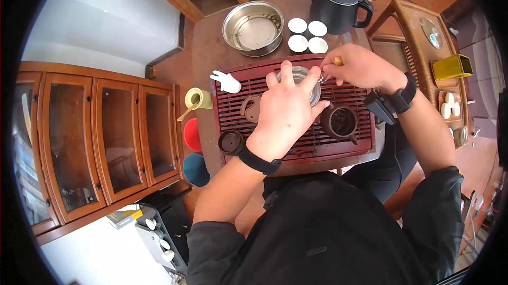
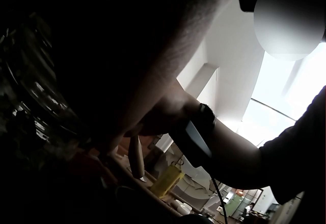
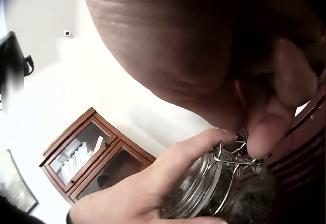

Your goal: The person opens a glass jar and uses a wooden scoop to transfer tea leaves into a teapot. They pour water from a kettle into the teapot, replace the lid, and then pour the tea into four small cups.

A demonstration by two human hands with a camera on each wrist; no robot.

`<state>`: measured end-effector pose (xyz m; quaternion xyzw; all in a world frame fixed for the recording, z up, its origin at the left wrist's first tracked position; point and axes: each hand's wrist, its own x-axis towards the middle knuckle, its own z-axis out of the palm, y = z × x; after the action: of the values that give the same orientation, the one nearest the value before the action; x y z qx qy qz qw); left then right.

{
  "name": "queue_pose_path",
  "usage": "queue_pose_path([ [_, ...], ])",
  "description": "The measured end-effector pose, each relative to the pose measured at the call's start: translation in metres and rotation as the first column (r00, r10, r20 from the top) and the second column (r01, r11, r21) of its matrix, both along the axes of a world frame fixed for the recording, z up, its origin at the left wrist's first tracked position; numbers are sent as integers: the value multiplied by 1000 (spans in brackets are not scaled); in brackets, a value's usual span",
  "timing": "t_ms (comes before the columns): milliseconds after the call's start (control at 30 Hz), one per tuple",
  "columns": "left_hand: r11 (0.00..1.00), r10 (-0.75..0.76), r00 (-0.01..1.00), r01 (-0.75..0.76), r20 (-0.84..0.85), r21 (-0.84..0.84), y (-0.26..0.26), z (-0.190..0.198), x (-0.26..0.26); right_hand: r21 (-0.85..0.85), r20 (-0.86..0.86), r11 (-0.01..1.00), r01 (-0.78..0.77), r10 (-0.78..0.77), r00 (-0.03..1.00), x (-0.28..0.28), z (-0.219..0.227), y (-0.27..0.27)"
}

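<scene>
A glass jar (image 3: 196, 188) with a wire clasp (image 3: 232, 157) stands on the slatted red-brown tea tray (image 1: 233, 118). My left hand (image 1: 286, 110) grips the jar from above, fingers spread across its top and thumb at its side. My right hand (image 1: 360, 67) is at the jar's right side, its fingertips right at the clasp in the right wrist view. A tan wooden handle (image 1: 337, 61) sticks out between its curled fingers; its other end is hidden. Just below the right hand, a dark brown teapot (image 1: 341, 121) stands uncovered with dark leaves inside.
Behind the tray are a metal basin (image 1: 254, 28), several white cups (image 1: 308, 36) and a black kettle (image 1: 341, 4). A white hand figurine (image 1: 226, 81), a brown flat piece (image 1: 251, 109) and a small dark cup (image 1: 230, 142) sit left. A yellow-green pot (image 1: 199, 98) is farther left.
</scene>
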<state>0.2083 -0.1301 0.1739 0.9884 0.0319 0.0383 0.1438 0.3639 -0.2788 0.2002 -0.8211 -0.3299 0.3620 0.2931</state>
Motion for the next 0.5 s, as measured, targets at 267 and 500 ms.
queue_pose_path([
  [267,1000,-8,1000,8,4,5,0,1,0,-4,-114,1000,-27,27,993,11,-3,2],
  [500,1000,-9,1000,9,18,26,-1,1,0,-56,-165,998,-34,25,986,18,-9,8],
])
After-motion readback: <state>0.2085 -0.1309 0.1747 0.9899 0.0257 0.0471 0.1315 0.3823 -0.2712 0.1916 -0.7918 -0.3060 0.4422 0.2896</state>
